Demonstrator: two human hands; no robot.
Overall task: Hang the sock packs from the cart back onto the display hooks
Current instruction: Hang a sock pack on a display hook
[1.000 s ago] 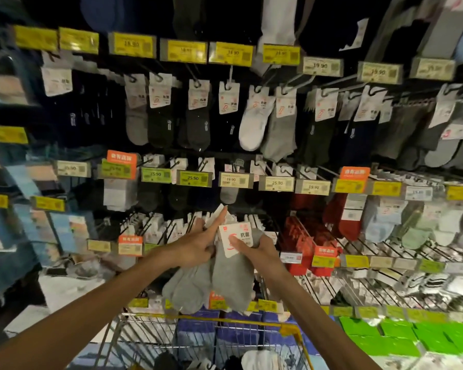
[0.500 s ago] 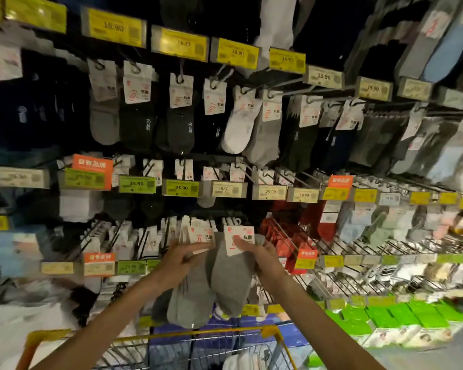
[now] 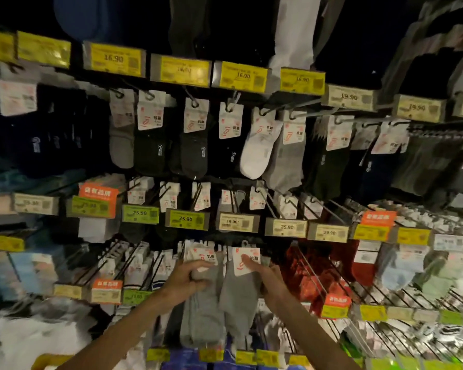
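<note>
cart (image 3: 44,361) at bottom edge | L hand (image 3: 190,280): fingers curled round grey sock pack (image 3: 202,311), we judge it held in reserve | R hand (image 3: 269,280): thumb clamps 2nd pack (image 3: 239,295) at card (image 3: 247,259), other fingers hidden; loop up, aimed at hooks (image 3: 309,267) | neither pack hung yet

Hook wall, middle tier.
- Overhead: price-tag row (image 3: 237,222) juts forward above the two grey sock packs (image 3: 238,297), leaving only a narrow dark slot between.
- Left flank: loaded hooks (image 3: 134,263), white packs close-set.
- Right flank: long wire hooks (image 3: 312,271) slanting outward across red socks (image 3: 297,265).
- Below: yellow tags (image 3: 211,355).
- Open approach: straight from the front, where left hand (image 3: 190,276) and right hand (image 3: 270,279) hold the packs.
</note>
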